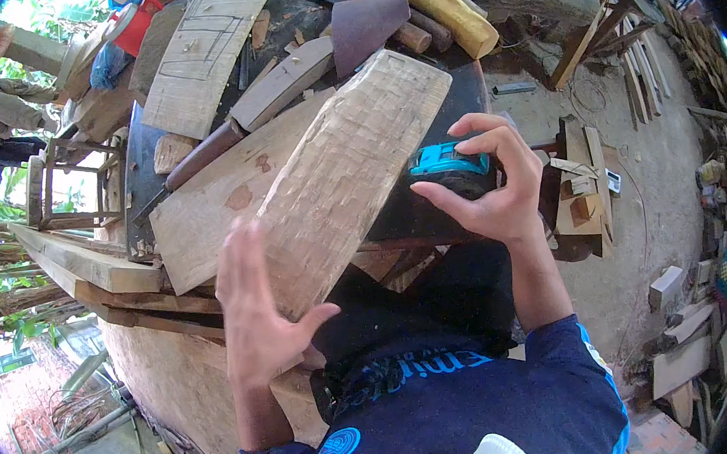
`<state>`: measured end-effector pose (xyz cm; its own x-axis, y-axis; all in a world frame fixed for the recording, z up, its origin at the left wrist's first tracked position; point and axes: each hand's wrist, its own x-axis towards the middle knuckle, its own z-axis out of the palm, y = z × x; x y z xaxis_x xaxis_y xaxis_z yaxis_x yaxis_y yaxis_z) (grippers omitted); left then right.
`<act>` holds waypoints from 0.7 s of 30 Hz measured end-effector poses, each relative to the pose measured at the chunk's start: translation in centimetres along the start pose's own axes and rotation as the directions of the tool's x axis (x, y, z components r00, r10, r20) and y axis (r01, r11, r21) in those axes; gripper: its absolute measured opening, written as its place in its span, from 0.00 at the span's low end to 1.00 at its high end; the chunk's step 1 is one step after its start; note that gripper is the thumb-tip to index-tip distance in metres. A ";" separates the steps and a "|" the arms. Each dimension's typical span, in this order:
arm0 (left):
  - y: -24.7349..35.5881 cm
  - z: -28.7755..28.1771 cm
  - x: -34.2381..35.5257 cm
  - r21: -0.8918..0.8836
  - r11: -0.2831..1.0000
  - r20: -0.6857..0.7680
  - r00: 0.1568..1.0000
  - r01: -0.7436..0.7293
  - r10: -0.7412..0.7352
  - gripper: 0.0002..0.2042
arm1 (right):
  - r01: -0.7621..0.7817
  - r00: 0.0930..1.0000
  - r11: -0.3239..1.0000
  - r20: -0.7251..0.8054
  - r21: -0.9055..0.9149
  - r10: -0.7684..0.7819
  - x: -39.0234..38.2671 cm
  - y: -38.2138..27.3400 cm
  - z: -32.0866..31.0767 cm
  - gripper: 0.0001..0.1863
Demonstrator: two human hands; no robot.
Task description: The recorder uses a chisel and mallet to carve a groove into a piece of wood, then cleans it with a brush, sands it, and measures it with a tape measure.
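A thick, tapered wooden board [351, 153] with rows of tool marks over its face slants across the dark workbench, its lower end towards me. Beside that lower end is my left hand [256, 305], fingers straight and thumb spread, holding nothing. To the right of the board sits a rounded teal and black tool [448, 159]; its exact kind is unclear. Around it curves my right hand [500, 177], thumb and fingers apart in a C shape; I see no firm grip. Under the thick board lies a thinner flat board [223, 197] with brown stains.
A long-handled tool [205, 155], a wood block [285, 83] and a pencil-marked plank [216, 43] lie at the back left. A yellowish wooden piece [445, 10] rests at the far edge. Thick timbers [106, 265] stick out on the left; a wooden frame [582, 195] stands right.
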<state>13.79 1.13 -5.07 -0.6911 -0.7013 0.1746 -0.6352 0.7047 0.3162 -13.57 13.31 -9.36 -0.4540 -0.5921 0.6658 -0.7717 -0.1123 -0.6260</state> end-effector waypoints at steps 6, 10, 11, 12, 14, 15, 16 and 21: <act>-1.3 -0.8 0.4 0.046 0.996 0.304 0.951 -0.078 0.061 0.56 | -0.081 0.996 0.997 -0.042 -0.008 0.081 -0.5 0.1 -0.9 0.26; -3.1 -1.7 0.1 0.047 0.994 0.304 0.949 -0.101 0.082 0.57 | -0.180 0.974 0.981 -0.129 0.072 0.188 -1.4 0.8 -1.2 0.26; -3.2 -1.7 0.1 0.082 0.992 0.299 0.952 -0.098 0.069 0.57 | -0.200 0.966 0.975 -0.144 0.099 0.213 -1.5 1.0 -1.2 0.26; -3.1 -1.8 0.1 0.118 0.989 0.292 0.955 -0.092 0.054 0.58 | -0.205 0.966 0.973 -0.142 0.102 0.218 -1.6 1.0 -1.1 0.26; -2.9 -1.9 0.2 0.119 0.989 0.297 0.954 -0.086 0.047 0.58 | -0.204 0.957 0.975 -0.193 0.092 0.219 -1.7 0.8 -1.0 0.26; -2.8 -1.8 0.3 0.115 0.990 0.297 0.954 -0.084 0.047 0.57 | -0.206 0.956 0.974 -0.193 0.093 0.220 -1.9 0.9 -0.9 0.26; -2.8 -1.8 0.3 0.116 0.990 0.298 0.954 -0.085 0.047 0.57 | -0.209 0.956 0.975 -0.194 0.075 0.220 -2.2 1.1 -0.8 0.27; -2.3 -1.3 0.5 0.111 0.991 0.260 0.965 -0.074 0.043 0.57 | -0.191 0.980 0.978 -0.073 -0.078 0.186 -2.6 0.1 -0.7 0.32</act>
<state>15.34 -0.94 -4.50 -0.7835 -0.6185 -0.0601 -0.6167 0.7622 0.1969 -12.83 15.38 -10.88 -0.6209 -0.5427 0.5657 -0.7028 0.0657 -0.7083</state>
